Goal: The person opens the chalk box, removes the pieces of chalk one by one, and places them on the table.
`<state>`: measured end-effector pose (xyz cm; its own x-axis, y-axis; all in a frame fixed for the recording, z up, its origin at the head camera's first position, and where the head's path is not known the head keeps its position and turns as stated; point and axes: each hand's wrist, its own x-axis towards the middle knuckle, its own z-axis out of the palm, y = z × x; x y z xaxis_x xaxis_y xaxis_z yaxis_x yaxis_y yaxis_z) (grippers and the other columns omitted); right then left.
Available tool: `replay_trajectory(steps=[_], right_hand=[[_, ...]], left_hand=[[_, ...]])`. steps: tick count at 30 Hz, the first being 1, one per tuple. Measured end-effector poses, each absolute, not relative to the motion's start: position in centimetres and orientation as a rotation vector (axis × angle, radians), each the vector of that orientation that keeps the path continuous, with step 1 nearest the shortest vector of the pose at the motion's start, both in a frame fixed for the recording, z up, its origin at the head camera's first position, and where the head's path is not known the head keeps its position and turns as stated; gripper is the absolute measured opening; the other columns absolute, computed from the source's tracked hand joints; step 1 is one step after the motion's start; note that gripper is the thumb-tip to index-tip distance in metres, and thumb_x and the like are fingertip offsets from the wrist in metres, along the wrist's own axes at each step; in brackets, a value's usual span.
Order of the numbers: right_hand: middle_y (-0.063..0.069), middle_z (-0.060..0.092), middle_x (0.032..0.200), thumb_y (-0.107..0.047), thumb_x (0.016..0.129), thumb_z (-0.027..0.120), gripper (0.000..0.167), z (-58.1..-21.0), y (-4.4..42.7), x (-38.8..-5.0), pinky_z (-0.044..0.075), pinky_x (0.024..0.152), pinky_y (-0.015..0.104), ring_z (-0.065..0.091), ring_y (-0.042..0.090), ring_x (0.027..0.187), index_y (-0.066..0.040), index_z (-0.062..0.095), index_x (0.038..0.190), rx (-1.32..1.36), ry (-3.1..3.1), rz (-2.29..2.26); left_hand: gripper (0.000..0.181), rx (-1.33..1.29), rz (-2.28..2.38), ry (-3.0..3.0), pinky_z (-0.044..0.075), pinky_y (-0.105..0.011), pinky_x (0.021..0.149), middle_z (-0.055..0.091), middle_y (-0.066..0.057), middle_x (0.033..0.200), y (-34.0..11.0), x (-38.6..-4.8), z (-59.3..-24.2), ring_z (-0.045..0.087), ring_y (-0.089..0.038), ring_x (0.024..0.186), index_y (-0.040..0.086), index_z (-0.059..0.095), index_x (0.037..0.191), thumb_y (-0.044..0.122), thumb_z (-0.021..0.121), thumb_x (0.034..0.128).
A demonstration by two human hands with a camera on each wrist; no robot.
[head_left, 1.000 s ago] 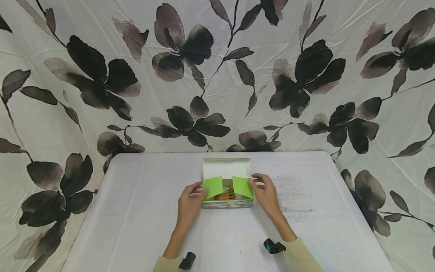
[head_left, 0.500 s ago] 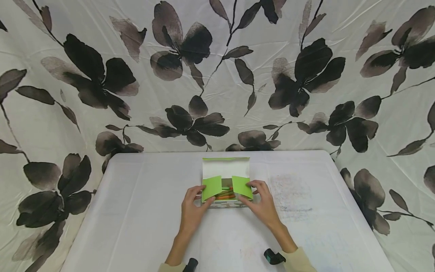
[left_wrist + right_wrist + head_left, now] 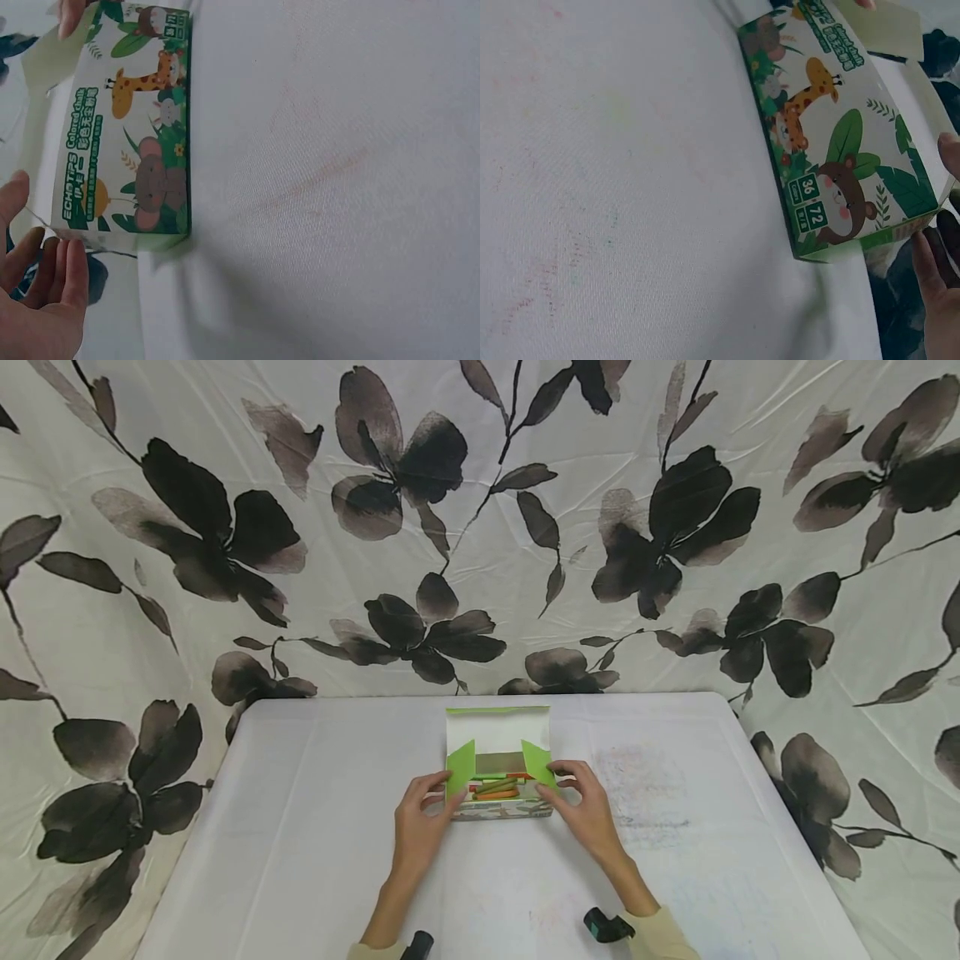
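A cardboard box of colored chalk [image 3: 495, 812] stands on the table with its lid [image 3: 498, 727] raised at the back. Orange and green chalk sticks [image 3: 497, 790] show inside. At the left side, my left hand [image 3: 422, 831] holds the box by its green left flap [image 3: 461, 770], thumb toward the front. Opposite it, my right hand [image 3: 592, 827] holds the green right flap [image 3: 536, 762] between thumb and fingers. Both flaps tilt up and outward. Cartoon animals and printed "Colored chalk" cover the box front [image 3: 146, 127] in the left wrist view.
A white cloth covers the table [image 3: 315, 827], with faint colored smudges [image 3: 641, 785] to the right of the box. Behind the table hangs a floral curtain [image 3: 540, 585]. Dark wrist cameras [image 3: 607, 927] sit near both sleeves.
Both hands have come onto the green side flaps, which have swung up and apart. The opening is wider and more of the chalk shows. The box stays about where it was.
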<state>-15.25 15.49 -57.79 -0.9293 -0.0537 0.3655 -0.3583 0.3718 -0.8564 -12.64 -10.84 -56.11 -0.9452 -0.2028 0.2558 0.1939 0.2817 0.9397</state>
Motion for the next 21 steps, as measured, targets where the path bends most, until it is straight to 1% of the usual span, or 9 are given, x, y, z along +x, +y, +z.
replay_trajectory(steps=[3,5,7,10,12,13,15,18,21], right_hand=[[0.008,0.063,0.126,-0.012,0.09,0.082,0.043,-57.6,15.6,-15.0,0.054,0.096,0.036,0.062,0.027,0.114,-0.004,0.064,0.128,0.308,-2.336,1.721],[0.012,0.063,0.127,-0.01,0.091,0.08,0.045,-57.6,15.8,-14.9,0.054,0.098,0.036,0.063,0.031,0.114,0.0,0.062,0.13,0.274,-2.329,1.791],[0.017,0.063,0.128,-0.008,0.092,0.078,0.044,-57.6,16.1,-14.8,0.054,0.098,0.033,0.063,0.033,0.114,0.003,0.061,0.131,0.251,-2.304,1.861],[0.019,0.063,0.125,-0.007,0.094,0.076,0.041,-57.7,16.5,-14.7,0.054,0.094,0.024,0.065,0.026,0.11,0.004,0.061,0.13,0.211,-2.282,1.934],[0.019,0.065,0.122,-0.007,0.095,0.075,0.037,-57.8,16.9,-14.6,0.054,0.092,0.022,0.065,0.019,0.109,0.002,0.062,0.128,0.183,-2.259,1.973],[0.019,0.065,0.12,-0.008,0.095,0.075,0.035,-57.7,17.0,-14.5,0.054,0.091,0.022,0.065,0.015,0.108,0.002,0.063,0.126,0.162,-2.258,1.981],[0.017,0.067,0.115,-0.009,0.096,0.074,0.032,-57.7,17.2,-14.3,0.056,0.089,0.023,0.066,0.012,0.105,0.003,0.064,0.124,0.123,-2.248,2.009],[0.016,0.067,0.108,-0.012,0.097,0.074,0.03,-57.8,17.4,-14.1,0.058,0.086,0.027,0.068,0.012,0.1,0.005,0.065,0.119,0.057,-2.239,2.049],[0.014,0.068,0.105,-0.013,0.097,0.073,0.033,-57.9,17.6,-14.0,0.059,0.084,0.029,0.069,0.013,0.096,0.009,0.064,0.121,-0.006,-2.238,2.072]], left_hand=[[0.038,0.04,-1.77,-2.223,0.059,-0.035,0.089,0.067,-0.011,0.11,-11.2,-12.5,-55.9,0.063,-0.031,0.105,0.001,0.072,0.12,0.01,0.086,0.0853],[0.038,0.068,-1.803,-2.231,0.058,-0.03,0.088,0.068,-0.01,0.108,-11.5,-12.4,-56.0,0.064,-0.026,0.105,0.003,0.072,0.121,0.015,0.085,0.0873],[0.037,0.101,-1.829,-2.238,0.057,-0.026,0.088,0.069,-0.009,0.108,-11.7,-12.3,-56.0,0.064,-0.022,0.105,0.005,0.072,0.121,0.019,0.084,0.0887],[0.036,0.139,-1.844,-2.243,0.057,-0.026,0.088,0.07,-0.007,0.106,-12.0,-12.1,-56.1,0.065,-0.018,0.103,0.005,0.073,0.12,0.023,0.082,0.0903],[0.036,0.157,-1.844,-2.246,0.058,-0.026,0.087,0.071,-0.007,0.106,-12.2,-11.9,-56.1,0.066,-0.018,0.102,0.003,0.073,0.12,0.023,0.081,0.0915],[0.035,0.165,-1.845,-2.245,0.058,-0.026,0.087,0.072,-0.008,0.105,-12.2,-11.9,-56.1,0.067,-0.018,0.101,0.002,0.073,0.119,0.023,0.08,0.092],[0.035,0.183,-1.842,-2.252,0.058,-0.024,0.086,0.072,-0.009,0.105,-12.4,-11.7,-56.1,0.069,-0.019,0.1,0.0,0.073,0.118,0.024,0.079,0.0932],[0.035,0.211,-1.857,-2.255,0.057,-0.021,0.085,0.074,-0.013,0.105,-12.6,-11.6,-56.2,0.072,-0.023,0.1,-0.003,0.073,0.116,0.025,0.076,0.0958],[0.034,0.24,-1.894,-2.244,0.057,-0.021,0.084,0.074,-0.016,0.104,-12.8,-11.4,-56.3,0.073,-0.025,0.099,-0.006,0.073,0.113,0.025,0.074,0.0974]])
